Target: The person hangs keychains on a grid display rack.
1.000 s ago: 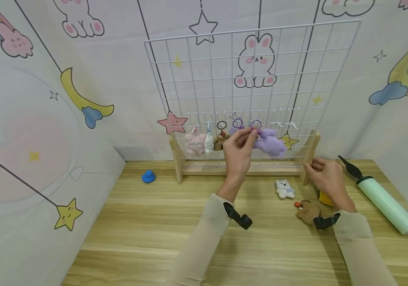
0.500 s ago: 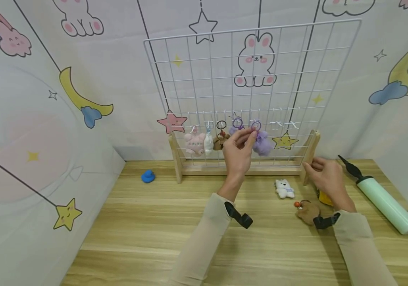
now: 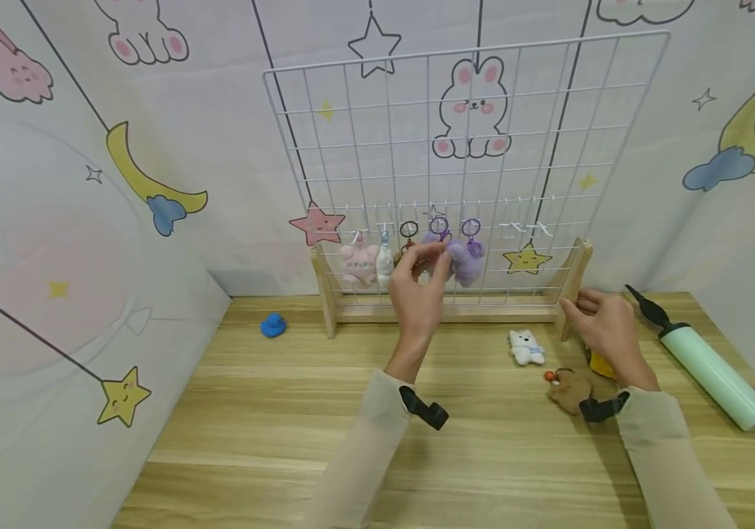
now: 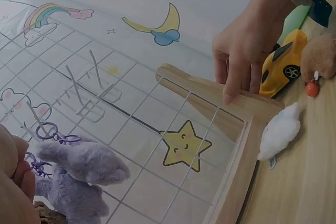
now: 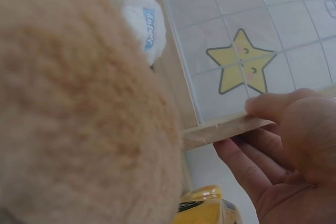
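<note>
My left hand [image 3: 417,290] is at the lower part of a white wire grid rack [image 3: 523,132], its thumb and fingers bent beside two purple plush keychains. The right one, a purple plush keychain [image 3: 466,261], hangs by its ring from a hook; my fingertips are at its left side. The other purple plush [image 4: 79,198] is partly behind my hand in the head view. I see nothing plainly pinched there. My right hand [image 3: 605,327] grips the rack's wooden right foot [image 5: 226,132] between thumb and fingers, steadying against its edge.
Left on the rack hang a pink plush [image 3: 359,264] and a white one [image 3: 384,268]; a brown one is mostly hidden. On the table lie a white plush [image 3: 526,347], a brown plush [image 3: 572,391], a yellow toy car [image 4: 283,64], a green pump [image 3: 714,375] and a blue duck [image 3: 273,325].
My left hand has let go of the right purple keychain's ring and shifted left and slightly down. That plush has swung leftward and now hangs. My right hand stays on the wooden foot.
</note>
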Available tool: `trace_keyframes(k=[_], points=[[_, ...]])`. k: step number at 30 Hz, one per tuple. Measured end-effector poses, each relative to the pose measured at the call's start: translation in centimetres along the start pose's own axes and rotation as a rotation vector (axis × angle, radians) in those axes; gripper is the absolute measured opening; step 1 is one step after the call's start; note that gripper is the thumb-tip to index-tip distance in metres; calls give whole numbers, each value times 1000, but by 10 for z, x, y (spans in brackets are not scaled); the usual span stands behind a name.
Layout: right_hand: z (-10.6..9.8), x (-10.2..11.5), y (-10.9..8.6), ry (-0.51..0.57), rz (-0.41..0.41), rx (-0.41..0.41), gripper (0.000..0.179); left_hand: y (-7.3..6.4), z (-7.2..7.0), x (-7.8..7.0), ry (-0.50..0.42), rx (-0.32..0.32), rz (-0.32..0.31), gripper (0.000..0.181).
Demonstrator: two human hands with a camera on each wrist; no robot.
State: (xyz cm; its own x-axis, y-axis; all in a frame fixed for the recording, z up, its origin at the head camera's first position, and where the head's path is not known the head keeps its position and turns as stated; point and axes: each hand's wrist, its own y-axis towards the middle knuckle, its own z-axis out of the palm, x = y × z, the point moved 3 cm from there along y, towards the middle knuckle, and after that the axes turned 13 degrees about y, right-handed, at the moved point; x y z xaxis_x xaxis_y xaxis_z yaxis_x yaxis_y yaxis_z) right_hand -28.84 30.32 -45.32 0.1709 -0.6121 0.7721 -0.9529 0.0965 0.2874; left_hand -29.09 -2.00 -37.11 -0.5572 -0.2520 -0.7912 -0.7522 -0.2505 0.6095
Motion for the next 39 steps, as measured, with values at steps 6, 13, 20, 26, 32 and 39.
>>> trace_keyframes(k=[6, 13, 20, 26, 32, 39], points=[[-3, -2, 1, 2, 11, 1, 61, -13, 5, 1, -2, 53, 62, 14], [-3, -2, 1, 2, 18, 1, 61, -41, 29, 10, 60, 194, 66, 9], [-3, 0, -1, 7, 0, -7, 58, -66, 56, 28, 223, 378, 60, 8], [-2, -1, 0, -1, -14, -16, 58, -82, 78, 49, 304, 550, 12, 9], [-1, 1, -1, 3, -16, -18, 57, -93, 91, 65, 438, 764, 36, 26], [0, 2, 0, -1, -5, -10, 56, -102, 101, 81, 670, 954, 128, 48]])
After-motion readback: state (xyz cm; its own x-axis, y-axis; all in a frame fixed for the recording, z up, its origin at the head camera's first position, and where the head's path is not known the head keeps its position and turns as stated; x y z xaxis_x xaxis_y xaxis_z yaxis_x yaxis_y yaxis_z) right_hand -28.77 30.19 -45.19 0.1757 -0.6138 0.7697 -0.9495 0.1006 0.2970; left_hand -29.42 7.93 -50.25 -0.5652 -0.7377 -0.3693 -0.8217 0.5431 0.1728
